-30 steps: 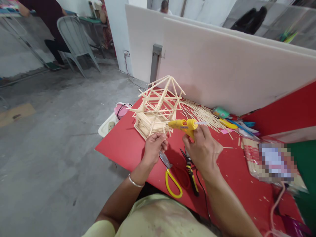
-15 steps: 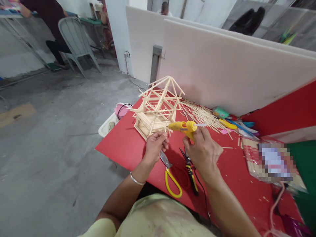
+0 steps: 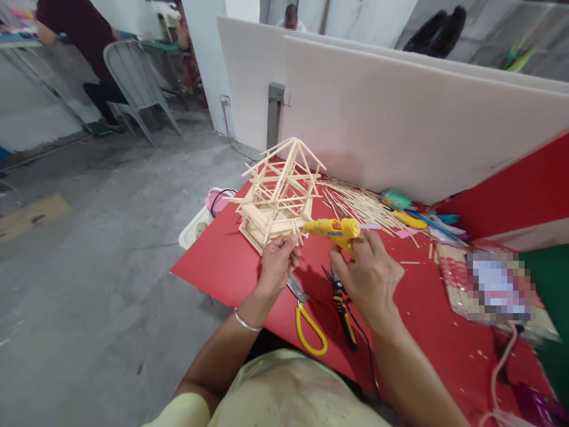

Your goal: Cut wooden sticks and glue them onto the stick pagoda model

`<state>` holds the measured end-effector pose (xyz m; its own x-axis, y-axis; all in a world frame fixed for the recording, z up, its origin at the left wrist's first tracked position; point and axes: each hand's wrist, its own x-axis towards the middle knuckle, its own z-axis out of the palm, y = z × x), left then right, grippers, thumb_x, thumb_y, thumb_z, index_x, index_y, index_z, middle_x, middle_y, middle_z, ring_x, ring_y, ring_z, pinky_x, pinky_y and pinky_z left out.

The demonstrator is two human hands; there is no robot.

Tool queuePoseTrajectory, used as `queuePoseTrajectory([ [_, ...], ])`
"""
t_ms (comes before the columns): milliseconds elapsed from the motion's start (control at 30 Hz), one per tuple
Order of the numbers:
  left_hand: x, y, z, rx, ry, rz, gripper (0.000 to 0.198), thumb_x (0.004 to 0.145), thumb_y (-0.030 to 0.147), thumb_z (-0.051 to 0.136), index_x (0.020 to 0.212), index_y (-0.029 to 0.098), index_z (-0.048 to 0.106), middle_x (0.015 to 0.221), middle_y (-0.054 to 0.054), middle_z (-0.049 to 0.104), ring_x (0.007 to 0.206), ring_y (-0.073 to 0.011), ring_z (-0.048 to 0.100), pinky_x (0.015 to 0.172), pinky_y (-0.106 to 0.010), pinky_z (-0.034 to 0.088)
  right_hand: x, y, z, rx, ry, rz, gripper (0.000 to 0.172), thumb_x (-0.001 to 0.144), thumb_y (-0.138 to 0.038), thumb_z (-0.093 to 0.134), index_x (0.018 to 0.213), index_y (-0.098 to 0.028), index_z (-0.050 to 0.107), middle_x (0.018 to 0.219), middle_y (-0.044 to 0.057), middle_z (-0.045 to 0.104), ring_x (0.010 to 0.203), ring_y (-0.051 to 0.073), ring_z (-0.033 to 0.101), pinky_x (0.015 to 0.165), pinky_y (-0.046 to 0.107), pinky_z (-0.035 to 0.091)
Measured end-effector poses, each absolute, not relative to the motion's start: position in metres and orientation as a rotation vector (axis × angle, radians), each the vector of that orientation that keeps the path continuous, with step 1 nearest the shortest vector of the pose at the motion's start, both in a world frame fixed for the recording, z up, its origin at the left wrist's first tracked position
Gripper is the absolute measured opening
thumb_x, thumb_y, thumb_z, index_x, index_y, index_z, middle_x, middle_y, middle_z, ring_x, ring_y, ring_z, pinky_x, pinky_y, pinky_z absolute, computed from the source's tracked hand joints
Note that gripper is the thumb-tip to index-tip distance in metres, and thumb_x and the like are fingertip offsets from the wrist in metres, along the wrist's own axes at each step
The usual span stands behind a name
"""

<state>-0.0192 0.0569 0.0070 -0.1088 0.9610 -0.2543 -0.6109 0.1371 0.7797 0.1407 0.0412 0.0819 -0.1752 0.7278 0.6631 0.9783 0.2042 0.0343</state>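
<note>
My right hand (image 3: 371,270) is wrapped round the grip of a yellow glue gun (image 3: 331,228), with a translucent glue stick (image 3: 368,226) poking out of its back. Its nozzle points left, close to the fingertips of my left hand (image 3: 278,261). Those fingers are pinched together on what looks like a thin wooden stick (image 3: 299,228), mostly hidden. Just behind them stands a house-like frame of wooden sticks (image 3: 284,184) with a peaked roof and a many-sided base. Below my hands lie yellow-handled scissors (image 3: 311,332) and black-and-yellow pliers (image 3: 344,317).
Loose wooden sticks (image 3: 362,204) are heaped on the red table (image 3: 213,267) near a white panel (image 3: 400,118). Packed sticks (image 3: 453,284) lie at right. A black cord (image 3: 367,350) runs past the pliers. Beyond are a grey chair (image 3: 137,77) and other people.
The view has shifted slightly, so the frame appears a little further left. The glue gun has edged slightly right relative to my left hand; both hands keep their grip.
</note>
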Motion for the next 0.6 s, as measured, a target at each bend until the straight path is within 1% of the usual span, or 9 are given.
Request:
queuePoseTrajectory([
  [167, -0.019, 0.059, 0.006, 0.498, 0.966, 1.393, 0.035, 0.073, 0.045, 0.077, 0.071, 0.016, 0.056, 0.053, 0.005, 0.057, 0.035, -0.0031, 0.042, 0.034, -0.016, 0.026, 0.144, 0.040, 0.082, -1.544, -1.947, -0.628, 0.024, 0.085, -0.034, 0.060, 0.102, -0.017, 0.065, 0.100, 0.004, 0.069, 0.062, 0.010, 0.053, 0.051, 0.024, 0.028],
  [300, -0.019, 0.060, 0.008, 0.490, 0.966, 1.384, 0.035, 0.072, 0.043, 0.077, 0.071, 0.017, 0.054, 0.051, 0.005, 0.055, 0.033, -0.0028, 0.040, 0.034, -0.016, 0.024, 0.143, 0.040, 0.083, -1.549, -1.952, -0.613, 0.023, 0.086, -0.034, 0.059, 0.101, -0.018, 0.065, 0.095, 0.003, 0.068, 0.063, 0.011, 0.054, 0.051, 0.025, 0.028],
  [400, -0.018, 0.061, 0.009, 0.496, 0.953, 1.382, 0.035, 0.073, 0.043, 0.077, 0.071, 0.017, 0.053, 0.051, 0.005, 0.055, 0.033, -0.0029, 0.040, 0.034, -0.016, 0.023, 0.142, 0.042, 0.082, -1.571, -1.957, -0.601, 0.023, 0.087, -0.035, 0.058, 0.101, -0.018, 0.065, 0.092, 0.003, 0.067, 0.065, 0.012, 0.055, 0.053, 0.025, 0.027],
  [600, -0.019, 0.062, 0.006, 0.496, 0.937, 1.371, 0.033, 0.074, 0.042, 0.075, 0.072, 0.017, 0.053, 0.052, 0.005, 0.056, 0.033, -0.0040, 0.042, 0.033, -0.017, 0.023, 0.137, 0.050, 0.080, -1.584, -1.979, -0.559, 0.026, 0.090, -0.036, 0.056, 0.106, -0.018, 0.064, 0.099, 0.003, 0.067, 0.067, 0.011, 0.055, 0.053, 0.026, 0.025],
])
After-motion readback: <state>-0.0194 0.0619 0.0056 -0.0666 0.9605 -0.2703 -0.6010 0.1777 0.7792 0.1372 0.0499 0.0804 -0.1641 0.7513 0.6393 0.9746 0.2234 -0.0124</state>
